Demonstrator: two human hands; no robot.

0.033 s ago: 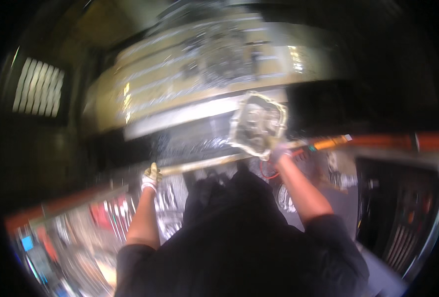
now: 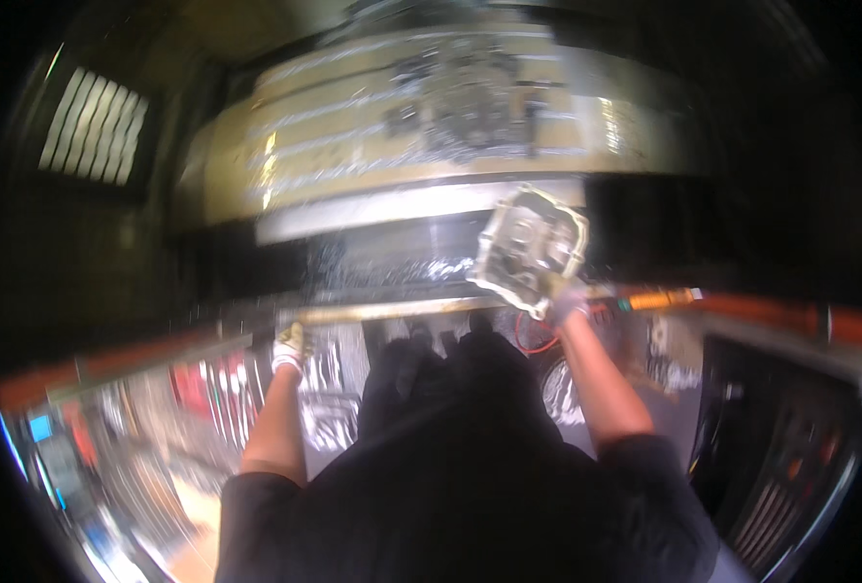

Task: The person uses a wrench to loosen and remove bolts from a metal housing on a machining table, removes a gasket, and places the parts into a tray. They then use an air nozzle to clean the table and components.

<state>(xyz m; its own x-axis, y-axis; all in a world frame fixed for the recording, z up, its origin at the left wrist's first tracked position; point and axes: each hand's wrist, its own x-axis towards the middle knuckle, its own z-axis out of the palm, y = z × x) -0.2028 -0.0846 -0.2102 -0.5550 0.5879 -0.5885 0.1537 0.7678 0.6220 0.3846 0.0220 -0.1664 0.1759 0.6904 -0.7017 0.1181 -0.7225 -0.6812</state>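
My right hand, in a pale glove, grips a metal casting by its near edge. The casting is a hollow housing with a light flanged rim, tilted so its recessed inside faces up. It is held in the air in front of the machine bed. At the left end of a pale rail, my left hand wears a light glove with yellowish fingers. Those fingers look curled; blur hides whether they hold the rail or something small.
Beyond the rail lies a machine table with long slots and a blurred metal fixture. An orange-handled tool with a red coiled hose rests at right. A dark cabinet stands at lower right, and blurred tools lie at lower left.
The view has turned slightly, shifting the machine table right in the picture. The casting stays in my right hand and appears a little farther right and lower.
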